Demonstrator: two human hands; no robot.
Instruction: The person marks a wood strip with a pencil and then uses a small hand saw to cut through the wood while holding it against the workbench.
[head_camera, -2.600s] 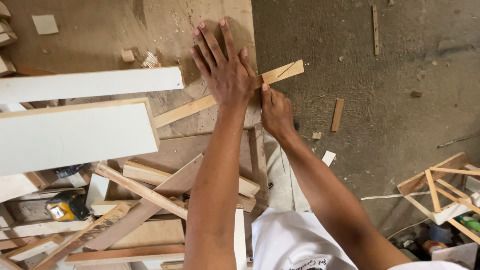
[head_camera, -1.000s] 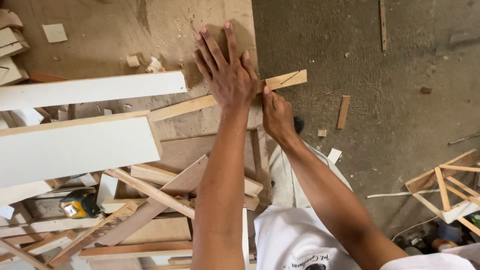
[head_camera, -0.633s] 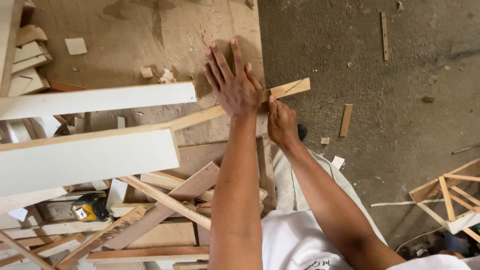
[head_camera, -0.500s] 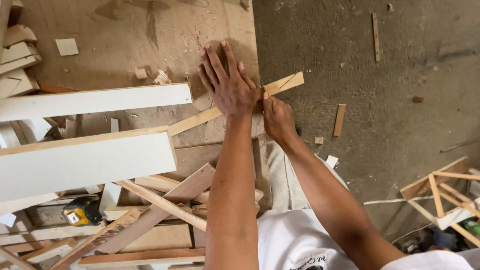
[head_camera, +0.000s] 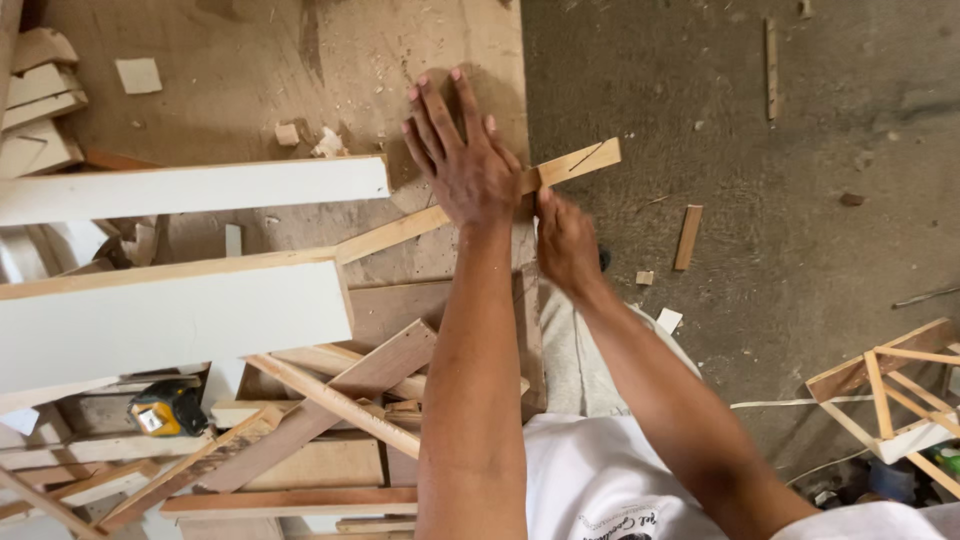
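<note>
The wooden workbench (head_camera: 300, 60) sits a little lower in view than a moment ago, and two white boards (head_camera: 190, 190) lie across its left side. The thin wood strip (head_camera: 400, 228) hasn't shifted – it lies slantwise on the bench, its marked end past the edge over the concrete floor (head_camera: 760, 200). The left hand (head_camera: 462, 160) stays flat and open on it, fingers spread; the right hand (head_camera: 566, 240) stays curled at the strip's edge, though what it grips I cannot tell. The only labelled thing is a yellow tape measure (head_camera: 165, 410), lower left.
</note>
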